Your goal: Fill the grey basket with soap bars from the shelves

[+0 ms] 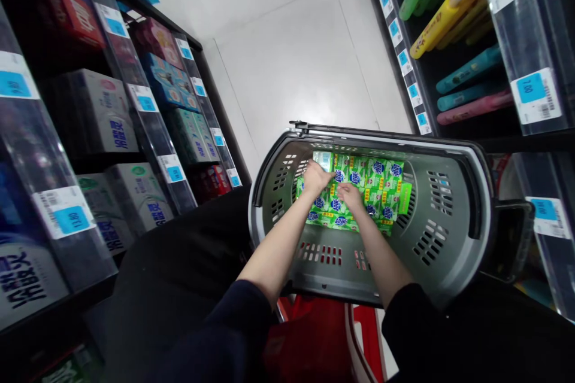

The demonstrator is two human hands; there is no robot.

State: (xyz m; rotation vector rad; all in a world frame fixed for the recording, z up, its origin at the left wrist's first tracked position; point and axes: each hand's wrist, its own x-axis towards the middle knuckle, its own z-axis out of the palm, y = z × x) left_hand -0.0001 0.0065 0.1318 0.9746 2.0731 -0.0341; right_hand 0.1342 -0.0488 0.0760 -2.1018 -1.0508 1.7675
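the step in hand looks like handling or straightening green packets (354, 179) with blue lettering, which lie in close rows on the bottom of a grey basket (449, 275). the left hand (317, 178) is over the left part of the rows, its thumb reaching to the right, beside a packet with a pale top (322, 160). the right hand (350, 195) is near the middle, just beside the left one, with its fingers curled down. the grip of each is hard to read: the fingertips are small and partly hidden, so i cannot tell whether either one pinches a packet or only rests on it. as i judge it, the next move calls for a light touch on one packet at a time, so that its neighbours are not pushed out of line; a brighter green piece (405, 197) juts out at the right end of the rows

the basket has slotted walls and a dark rim, and stands before the person's dark-clad legs (171, 263), with something red (309, 341) below it. ahead is a pale tiled floor (287, 54) with a soft glare. shelves flank the aisle: on the left, white boxes (121, 125) and price labels (69, 215); on the right, slim coloured cases (438, 27) above more labels
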